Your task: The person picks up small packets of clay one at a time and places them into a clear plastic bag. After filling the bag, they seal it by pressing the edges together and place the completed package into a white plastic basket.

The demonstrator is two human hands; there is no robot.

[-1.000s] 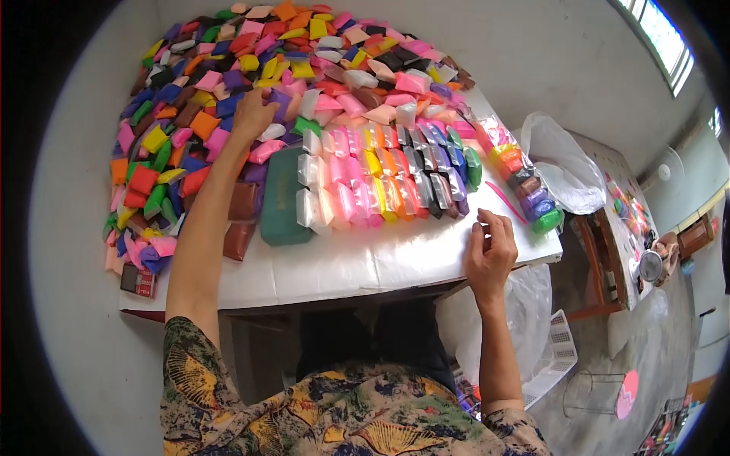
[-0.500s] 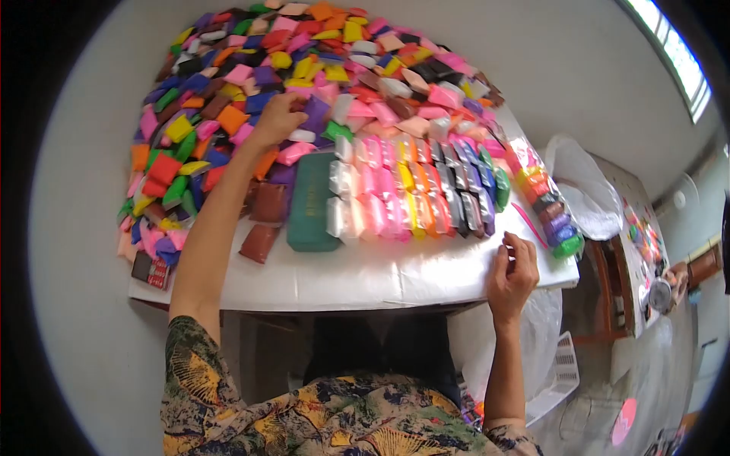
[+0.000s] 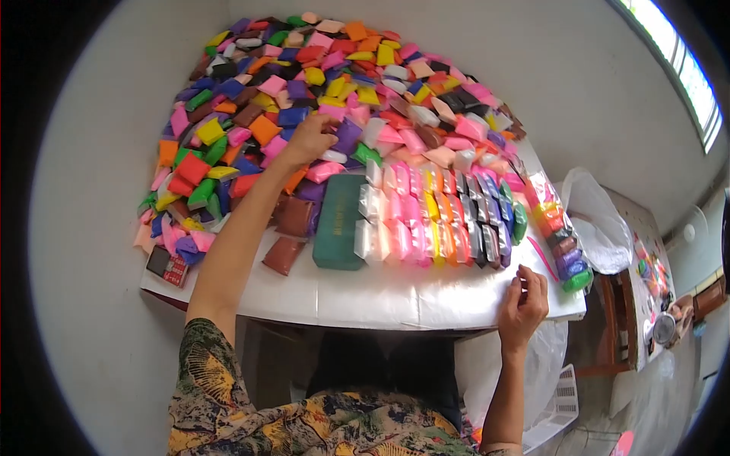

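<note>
Where the left hand [image 3: 315, 139] reaches | packet [image 3: 349, 137]: deep purple, four-sided, slanted

The left forearm [image 3: 245, 242] stretched far, slanting rightward, the left grip [image 3: 313, 139] palm down with fingers bent. Nearer, at right, the right forearm [image 3: 507, 395] stood bent, the right grip [image 3: 524, 305] loosely curled.

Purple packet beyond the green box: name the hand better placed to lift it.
Probably the left hand, close to the purple packet; the right hand is farther off, by the front of the table.
</note>
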